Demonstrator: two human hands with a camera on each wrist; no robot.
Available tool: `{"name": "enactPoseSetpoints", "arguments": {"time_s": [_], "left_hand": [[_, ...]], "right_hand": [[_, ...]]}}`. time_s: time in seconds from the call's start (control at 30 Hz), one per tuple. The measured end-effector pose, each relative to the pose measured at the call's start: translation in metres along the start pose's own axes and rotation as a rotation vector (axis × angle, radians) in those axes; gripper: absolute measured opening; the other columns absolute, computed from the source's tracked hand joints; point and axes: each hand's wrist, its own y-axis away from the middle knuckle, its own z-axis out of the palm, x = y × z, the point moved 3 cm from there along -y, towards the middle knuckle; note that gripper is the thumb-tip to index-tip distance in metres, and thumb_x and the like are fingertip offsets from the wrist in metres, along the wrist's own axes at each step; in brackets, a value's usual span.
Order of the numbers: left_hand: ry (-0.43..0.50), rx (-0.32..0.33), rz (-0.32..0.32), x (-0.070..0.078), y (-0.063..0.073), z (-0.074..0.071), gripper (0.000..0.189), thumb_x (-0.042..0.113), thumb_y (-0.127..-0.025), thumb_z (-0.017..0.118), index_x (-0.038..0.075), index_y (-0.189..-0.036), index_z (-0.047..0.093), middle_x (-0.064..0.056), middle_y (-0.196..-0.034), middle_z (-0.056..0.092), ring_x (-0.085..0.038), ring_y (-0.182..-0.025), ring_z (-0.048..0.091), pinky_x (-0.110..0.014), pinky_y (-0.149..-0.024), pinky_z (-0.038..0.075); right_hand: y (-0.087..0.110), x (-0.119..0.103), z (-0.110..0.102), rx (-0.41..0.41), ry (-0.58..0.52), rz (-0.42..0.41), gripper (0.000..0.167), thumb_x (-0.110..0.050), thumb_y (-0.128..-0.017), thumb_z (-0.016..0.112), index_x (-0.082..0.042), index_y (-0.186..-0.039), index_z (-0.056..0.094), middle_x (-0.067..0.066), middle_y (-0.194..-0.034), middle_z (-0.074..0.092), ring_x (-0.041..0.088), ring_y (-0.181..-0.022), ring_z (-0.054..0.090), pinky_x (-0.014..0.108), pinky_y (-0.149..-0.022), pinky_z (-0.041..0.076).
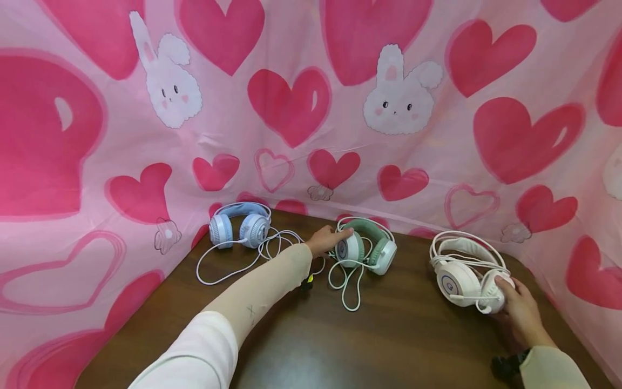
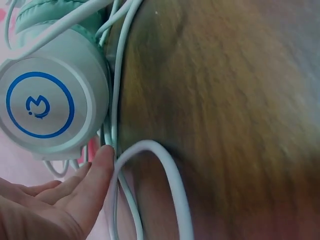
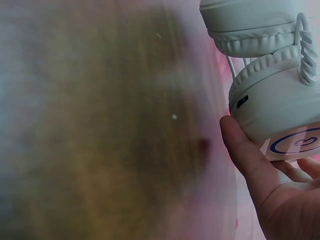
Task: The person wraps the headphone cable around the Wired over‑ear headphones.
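Note:
At the back middle of the table, my left hand (image 1: 324, 241) is at the left ear cup of the white-and-green headset (image 1: 347, 250). In the left wrist view its extended thumb and fingers (image 2: 90, 192) lie right at the lower edge of the cup (image 2: 42, 107), beside the white cable. On the right, my right hand (image 1: 525, 313) grips one ear cup of a white headset (image 1: 457, 281), its cable bundled across the headband. The right wrist view has the thumb (image 3: 242, 145) on one side of that cup (image 3: 275, 107) and fingers below it.
A light-blue headset (image 1: 254, 231) stands at the back left, its white cable (image 1: 214, 282) looping over the brown table (image 1: 369, 346). Pink heart-and-rabbit fabric (image 1: 340, 119) hangs around the back and sides. A small black-and-yellow item (image 1: 308, 281) sits below the left wrist.

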Motion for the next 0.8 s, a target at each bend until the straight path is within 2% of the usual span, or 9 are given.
{"name": "enactPoseSetpoints", "arguments": {"time_s": [0.13, 0.2, 0.37, 0.47, 0.57, 0.77, 0.8], "left_hand": [[0.025, -0.02, -0.038, -0.005, -0.005, 0.009, 0.099, 0.073, -0.077, 0.062, 0.0, -0.14, 0.04, -0.014, -0.118, 0.053, -0.03, -0.104, 0.057, -0.047, -0.07, 0.056], [0.051, -0.03, -0.049, -0.005, -0.005, 0.01, 0.1, 0.072, -0.076, 0.063, 0.0, -0.141, 0.038, -0.014, -0.12, 0.052, -0.031, -0.103, 0.056, -0.048, -0.071, 0.056], [0.07, -0.059, -0.049, -0.003, -0.006, 0.009, 0.1, 0.071, -0.079, 0.061, 0.0, -0.145, 0.033, -0.014, -0.127, 0.047, -0.031, -0.105, 0.053, -0.052, -0.079, 0.053], [0.065, -0.072, -0.038, -0.005, -0.009, 0.009, 0.099, 0.071, -0.079, 0.06, 0.001, -0.144, 0.036, -0.013, -0.129, 0.048, -0.029, -0.105, 0.055, -0.05, -0.08, 0.053], [0.073, -0.09, -0.029, -0.008, -0.012, 0.01, 0.097, 0.072, -0.078, 0.059, 0.001, -0.141, 0.04, -0.012, -0.126, 0.051, -0.028, -0.104, 0.057, -0.048, -0.078, 0.053], [0.142, -0.149, -0.033, -0.011, -0.015, 0.011, 0.079, 0.068, -0.079, 0.061, 0.003, -0.123, 0.053, -0.01, -0.111, 0.057, -0.03, -0.098, 0.062, -0.05, -0.08, 0.052], [0.157, -0.153, -0.035, -0.012, -0.015, 0.011, 0.075, 0.067, -0.08, 0.062, 0.004, -0.119, 0.056, -0.01, -0.109, 0.059, -0.03, -0.097, 0.062, -0.05, -0.081, 0.052]], "right_hand": [[-0.004, 0.001, -0.005, 0.028, 0.052, 0.02, 0.089, -0.042, -0.098, 0.052, -0.001, -0.154, -0.004, -0.02, -0.082, 0.054, 0.002, -0.071, 0.061, 0.032, -0.059, 0.056], [-0.007, 0.0, -0.006, 0.046, 0.083, 0.025, 0.092, -0.044, -0.098, 0.053, 0.001, -0.153, -0.006, -0.021, -0.083, 0.052, 0.001, -0.071, 0.06, 0.032, -0.059, 0.056], [-0.014, -0.005, -0.007, 0.054, 0.11, 0.029, 0.094, -0.046, -0.097, 0.053, 0.003, -0.151, -0.007, -0.019, -0.084, 0.05, 0.003, -0.07, 0.061, 0.034, -0.06, 0.056], [-0.016, -0.008, -0.007, 0.059, 0.141, 0.032, 0.094, -0.046, -0.098, 0.051, 0.004, -0.151, -0.008, -0.013, -0.09, 0.05, 0.004, -0.069, 0.062, 0.035, -0.061, 0.057], [-0.018, -0.009, -0.008, 0.075, 0.168, 0.046, 0.095, -0.049, -0.097, 0.05, 0.004, -0.15, -0.008, 0.001, -0.102, 0.048, 0.003, -0.068, 0.061, 0.036, -0.061, 0.057], [-0.023, -0.006, -0.009, 0.081, 0.183, 0.047, 0.095, -0.048, -0.097, 0.051, 0.006, -0.149, -0.008, 0.0, -0.097, 0.048, 0.005, -0.067, 0.061, 0.039, -0.061, 0.057], [-0.024, -0.005, -0.009, 0.08, 0.189, 0.045, 0.095, -0.047, -0.097, 0.051, 0.007, -0.149, -0.008, 0.003, -0.099, 0.049, 0.005, -0.067, 0.061, 0.039, -0.061, 0.057]]}}
